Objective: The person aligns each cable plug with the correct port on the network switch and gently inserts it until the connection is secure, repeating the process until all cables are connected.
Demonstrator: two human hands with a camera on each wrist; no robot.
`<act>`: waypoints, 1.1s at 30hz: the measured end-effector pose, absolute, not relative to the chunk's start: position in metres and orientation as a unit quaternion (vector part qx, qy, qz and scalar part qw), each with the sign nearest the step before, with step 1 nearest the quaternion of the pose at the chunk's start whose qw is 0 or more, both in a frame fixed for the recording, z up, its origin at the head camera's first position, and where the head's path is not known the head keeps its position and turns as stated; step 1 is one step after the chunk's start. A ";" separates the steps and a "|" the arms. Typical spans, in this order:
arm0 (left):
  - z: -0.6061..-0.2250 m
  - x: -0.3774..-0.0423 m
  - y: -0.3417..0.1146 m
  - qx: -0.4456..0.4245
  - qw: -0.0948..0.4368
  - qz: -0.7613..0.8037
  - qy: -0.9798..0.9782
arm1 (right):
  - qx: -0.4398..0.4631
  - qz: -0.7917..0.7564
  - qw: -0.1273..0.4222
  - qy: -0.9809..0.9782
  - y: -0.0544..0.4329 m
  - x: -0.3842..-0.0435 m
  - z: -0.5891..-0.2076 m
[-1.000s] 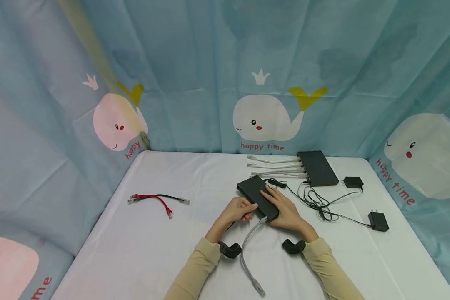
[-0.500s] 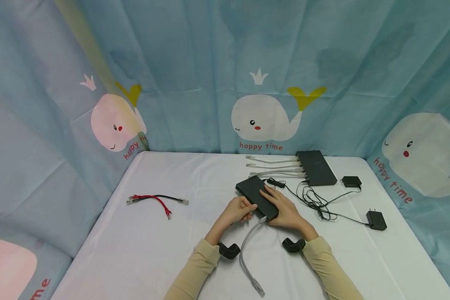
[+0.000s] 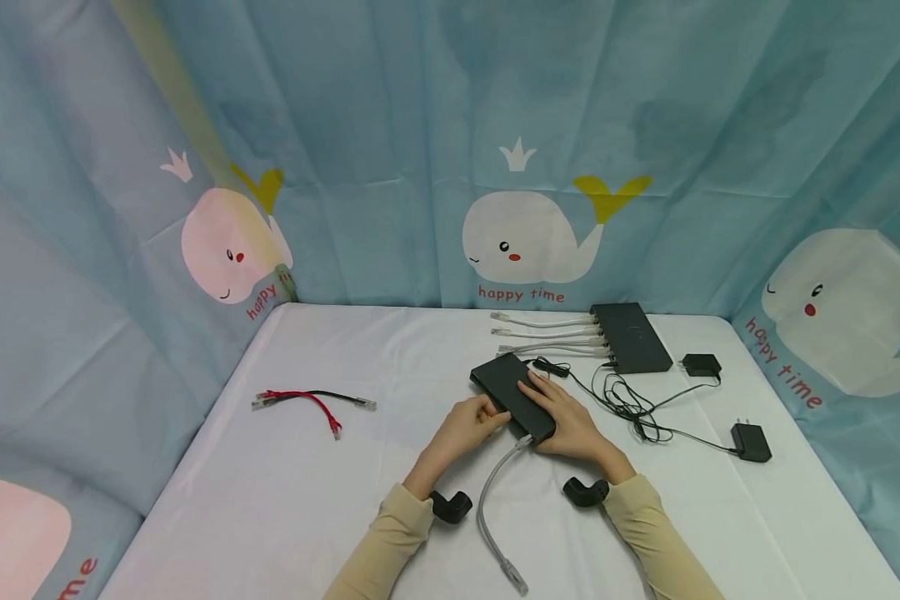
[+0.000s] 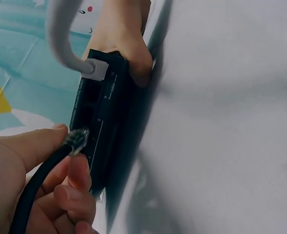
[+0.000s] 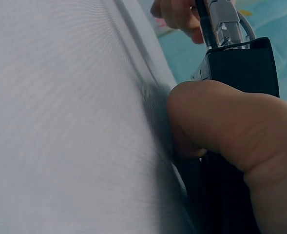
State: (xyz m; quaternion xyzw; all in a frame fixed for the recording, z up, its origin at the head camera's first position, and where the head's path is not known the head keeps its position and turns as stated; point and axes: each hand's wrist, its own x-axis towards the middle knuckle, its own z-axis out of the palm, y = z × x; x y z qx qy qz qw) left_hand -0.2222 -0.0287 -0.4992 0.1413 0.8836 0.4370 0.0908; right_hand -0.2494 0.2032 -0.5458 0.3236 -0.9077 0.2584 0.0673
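My right hand (image 3: 570, 423) grips the near end of a black network switch (image 3: 512, 393), fingers across its top. In the left wrist view, its row of ports faces my left hand (image 4: 41, 180). A grey network cable (image 3: 487, 503) is plugged into the port nearest my right hand, and its other end lies on the table. Between thumb and fingers, my left hand pinches a black network cable (image 4: 32, 187) just at its clear plug (image 4: 77, 141), held against the port side. Whether the plug sits inside a port I cannot tell.
A second black switch (image 3: 630, 337) with several grey cables (image 3: 551, 333) stands at the back right. Tangled black cords (image 3: 637, 408) run to two power adapters, one behind (image 3: 701, 364) and one nearer (image 3: 752, 442). Red (image 3: 318, 400) and black (image 3: 345, 396) short cables lie at left.
My left hand has shifted slightly left and towards me, its fingers changing position at the switch's side. My right hand and the switch stay nearly in place.
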 end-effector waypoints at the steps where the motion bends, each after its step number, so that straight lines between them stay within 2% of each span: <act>1: -0.499 -0.221 -0.030 0.143 0.089 0.436 0.884 | 0.323 0.258 0.067 -0.908 0.203 -0.250 -0.546; 20: -0.498 -0.209 -0.051 0.162 0.051 0.423 0.890 | 0.323 0.253 0.072 -0.909 0.203 -0.249 -0.551; 33: -0.499 -0.211 -0.082 0.162 0.031 0.415 0.895 | 0.327 0.253 0.079 -0.907 0.203 -0.250 -0.549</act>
